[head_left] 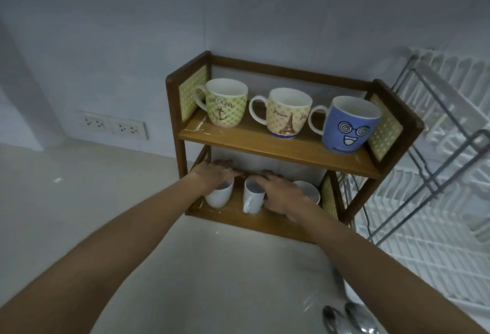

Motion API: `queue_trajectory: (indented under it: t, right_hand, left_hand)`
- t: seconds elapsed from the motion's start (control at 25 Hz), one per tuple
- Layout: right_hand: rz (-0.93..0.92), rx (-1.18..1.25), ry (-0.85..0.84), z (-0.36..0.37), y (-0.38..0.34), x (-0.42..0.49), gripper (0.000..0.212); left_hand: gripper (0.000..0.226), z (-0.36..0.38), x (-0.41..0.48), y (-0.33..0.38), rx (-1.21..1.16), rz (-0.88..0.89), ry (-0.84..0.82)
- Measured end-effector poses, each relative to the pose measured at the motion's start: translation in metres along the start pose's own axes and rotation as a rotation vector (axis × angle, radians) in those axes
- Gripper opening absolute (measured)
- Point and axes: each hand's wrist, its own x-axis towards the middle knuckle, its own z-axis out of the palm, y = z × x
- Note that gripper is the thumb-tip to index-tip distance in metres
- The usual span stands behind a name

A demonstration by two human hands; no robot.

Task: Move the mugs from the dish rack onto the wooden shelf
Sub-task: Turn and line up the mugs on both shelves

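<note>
The two-tier wooden shelf (267,145) stands against the wall. Its top tier carries a green anchor mug (225,107), a cream Eiffel-tower mug (287,115) and a blue cartoon-face mug (347,128), all upright. Three white mugs stand on the bottom tier. My left hand (214,172) lies over the rim of the left white mug (218,197). My right hand (281,193) is against the middle white mug (253,198), fingers across its rim, and hides much of the right white mug (309,190). The white dish rack (434,174) on the right shows no mugs.
The shelf and rack sit on a pale counter (92,188). Two wall sockets (111,125) are at the left. A grey metal frame (450,132) crosses the rack. Two metal spoons (347,319) lie at the bottom edge near my right forearm.
</note>
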Motion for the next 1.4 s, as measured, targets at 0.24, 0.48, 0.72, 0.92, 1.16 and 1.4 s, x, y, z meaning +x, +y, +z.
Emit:
queue_trajectory:
  t: [0.24,0.48,0.72,0.92,1.16,1.4]
  right_hand:
    - [-0.07,-0.189,-0.122,0.005,-0.001,0.025,0.07]
    - [0.033,-0.139,-0.205,-0.009,-0.003,0.031,0.05]
    - [0.215,-0.09,-0.189,-0.011,-0.009,0.033,0.052]
    - [0.108,-0.123,-0.259,-0.015,0.0,0.03,0.059]
    - [0.247,-0.103,-0.085,0.001,-0.004,0.029,0.052]
    - [0.317,-0.059,-0.055,0.002,-0.003,0.033,0.053]
  left_hand:
    - [0.076,-0.011,0.024,-0.014,-0.177,-0.046,-0.286]
    - [0.095,-0.004,0.029,-0.017,-0.28,-0.236,-0.311]
    - [0.099,-0.02,0.023,-0.034,-0.351,-0.084,-0.372]
    - [0.092,-0.004,0.019,-0.026,-0.359,-0.089,-0.192]
    - [0.092,-0.002,0.026,-0.025,-0.338,-0.131,-0.209]
    - [0.091,0.005,0.033,-0.016,-0.256,-0.172,-0.16]
